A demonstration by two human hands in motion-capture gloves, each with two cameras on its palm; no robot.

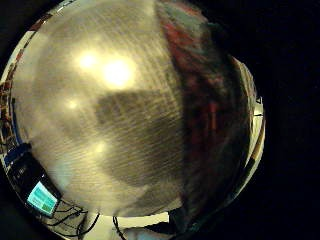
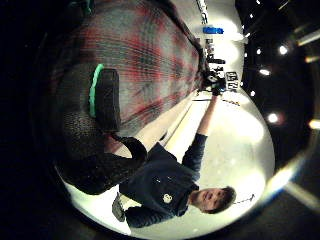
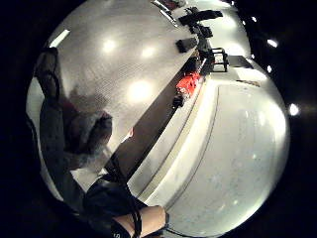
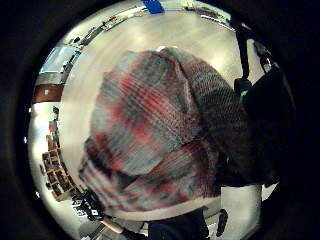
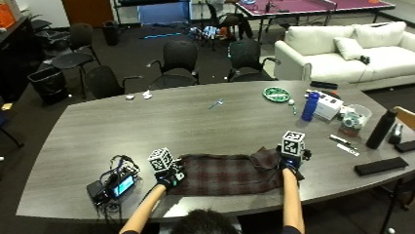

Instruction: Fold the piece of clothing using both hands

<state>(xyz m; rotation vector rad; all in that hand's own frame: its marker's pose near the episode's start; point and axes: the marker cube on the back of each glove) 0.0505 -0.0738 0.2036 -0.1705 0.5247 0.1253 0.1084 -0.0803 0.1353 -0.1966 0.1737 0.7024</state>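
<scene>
At the near edge of the grey wood-grain table, around six o'clock in the outside view, I see the dark red-and-grey plaid shirt spread flat as a long rectangle, with one corner bunched up at its three o'clock end. My left hand sits at the nine o'clock end, my right hand at the bunched corner; whether either hand's fingers are curled I cannot tell from here. A blue bottle stands upright near two o'clock beside a white box.

The left little-finger view is mostly tabletop, the cloth a dark blur at one side. In the left thumb view a gloved finger lies curled on the plaid weave, apparently gripping it. The right little-finger view shows cloth wrapped over a fingertip. In the right thumb view the shirt hangs in soft folds beside black fingers pinching it.
</scene>
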